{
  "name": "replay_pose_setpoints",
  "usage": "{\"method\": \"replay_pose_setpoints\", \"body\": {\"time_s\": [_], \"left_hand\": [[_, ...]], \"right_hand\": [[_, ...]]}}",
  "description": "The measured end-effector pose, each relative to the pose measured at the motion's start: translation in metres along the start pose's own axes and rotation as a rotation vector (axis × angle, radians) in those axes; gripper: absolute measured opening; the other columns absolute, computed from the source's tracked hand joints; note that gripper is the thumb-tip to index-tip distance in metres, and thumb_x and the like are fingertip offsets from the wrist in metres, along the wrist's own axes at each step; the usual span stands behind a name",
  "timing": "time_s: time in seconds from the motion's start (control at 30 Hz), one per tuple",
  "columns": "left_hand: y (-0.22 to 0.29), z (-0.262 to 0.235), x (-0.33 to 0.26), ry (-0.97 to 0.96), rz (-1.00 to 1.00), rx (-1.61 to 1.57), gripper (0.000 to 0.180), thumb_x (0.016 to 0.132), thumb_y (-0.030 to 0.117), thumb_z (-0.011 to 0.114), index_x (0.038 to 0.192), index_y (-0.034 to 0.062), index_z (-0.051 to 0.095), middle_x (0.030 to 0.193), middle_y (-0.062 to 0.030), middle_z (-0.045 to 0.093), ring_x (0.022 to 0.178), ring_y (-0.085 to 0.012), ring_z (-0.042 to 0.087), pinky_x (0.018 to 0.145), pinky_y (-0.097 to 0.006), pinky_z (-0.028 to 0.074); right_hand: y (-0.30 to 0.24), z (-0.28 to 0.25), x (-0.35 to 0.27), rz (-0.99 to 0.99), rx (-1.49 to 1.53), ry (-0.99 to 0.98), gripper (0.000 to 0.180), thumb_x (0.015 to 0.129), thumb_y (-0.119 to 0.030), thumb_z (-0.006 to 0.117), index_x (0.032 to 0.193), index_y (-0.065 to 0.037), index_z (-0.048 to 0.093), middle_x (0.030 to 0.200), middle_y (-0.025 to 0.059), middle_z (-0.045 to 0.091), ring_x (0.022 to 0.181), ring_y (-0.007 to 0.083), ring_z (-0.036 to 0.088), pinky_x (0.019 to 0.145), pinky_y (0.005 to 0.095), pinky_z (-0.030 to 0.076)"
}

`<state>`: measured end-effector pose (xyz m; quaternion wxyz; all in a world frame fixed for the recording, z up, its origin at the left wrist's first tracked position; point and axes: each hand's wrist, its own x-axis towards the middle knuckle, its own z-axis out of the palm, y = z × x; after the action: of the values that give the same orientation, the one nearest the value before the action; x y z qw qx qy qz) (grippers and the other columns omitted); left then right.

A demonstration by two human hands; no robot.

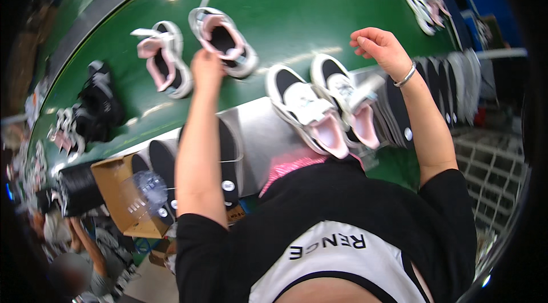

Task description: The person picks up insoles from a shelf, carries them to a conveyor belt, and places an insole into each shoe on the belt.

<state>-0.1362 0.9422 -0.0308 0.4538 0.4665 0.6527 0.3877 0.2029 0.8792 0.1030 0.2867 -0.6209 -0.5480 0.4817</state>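
A wide green conveyor belt (285,0) curves across the far half of the scene, with a grey metal ledge (262,132) running along its near edge. The person's left hand (206,66) is raised over the belt with its fingers closed on the near end of a white-and-pink shoe (224,40), which lies tilted on the belt with its opening up. Just to the left of it sits a matching shoe (162,57), apart from the hand. The right hand (381,47), a silver bracelet (406,76) on its wrist, hovers above the belt with fingers loosely curled and holding nothing. Between the 2 arms, 2 more white-and-pink shoes (325,106) rest side by side on the ledge, openings toward the person. Black insoles (228,160) stand in rows along the ledge at left and at right. Far right on the belt lies another pair of shoes (425,1); dark shoes (100,103) sit at the left edge. A cardboard box (117,189) stands near left.
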Motion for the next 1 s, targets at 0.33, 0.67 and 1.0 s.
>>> {"method": "replay_pose_setpoints", "body": {"time_s": [0.33, 0.67, 1.0], "left_hand": [[0.007, 0.027, -0.178, -0.387, -0.078, -0.115, 0.01, 0.08, 0.012, 0.054, 0.087, 0.005, 0.05, 0.076, -0.0015, 0.052, 0.063, -0.0071, 0.048, 0.056, -0.019, 0.039], [0.02, 0.102, -0.18, -0.149, 0.418, 0.079, 0.027, 0.079, 0.024, 0.051, 0.095, 0.0021, 0.054, 0.089, -0.0172, 0.056, 0.083, -0.031, 0.053, 0.074, -0.035, 0.04], [0.038, 0.11, -0.165, -0.192, 0.145, 0.041, 0.026, 0.077, 0.03, 0.053, 0.08, 0.0046, 0.06, 0.071, -0.0145, 0.06, 0.068, -0.0269, 0.059, 0.061, -0.033, 0.044]], "right_hand": [[0.135, -0.042, -0.151, 0.05, -0.912, 0.381, 0.037, 0.069, -0.029, 0.064, 0.093, -0.003, 0.052, 0.098, 0.0135, 0.052, 0.095, 0.0292, 0.048, 0.078, 0.0368, 0.04], [0.092, -0.035, -0.156, -0.09, -0.817, 0.586, 0.026, 0.066, -0.024, 0.065, 0.078, -0.004, 0.055, 0.083, 0.0095, 0.055, 0.078, 0.0247, 0.054, 0.066, 0.0335, 0.043], [0.028, 0.077, -0.147, -0.458, -1.294, -0.263, 0.006, 0.065, -0.014, 0.054, 0.066, -0.008, 0.055, 0.081, 0.0054, 0.05, 0.069, 0.0214, 0.054, 0.057, 0.0329, 0.046]]}}
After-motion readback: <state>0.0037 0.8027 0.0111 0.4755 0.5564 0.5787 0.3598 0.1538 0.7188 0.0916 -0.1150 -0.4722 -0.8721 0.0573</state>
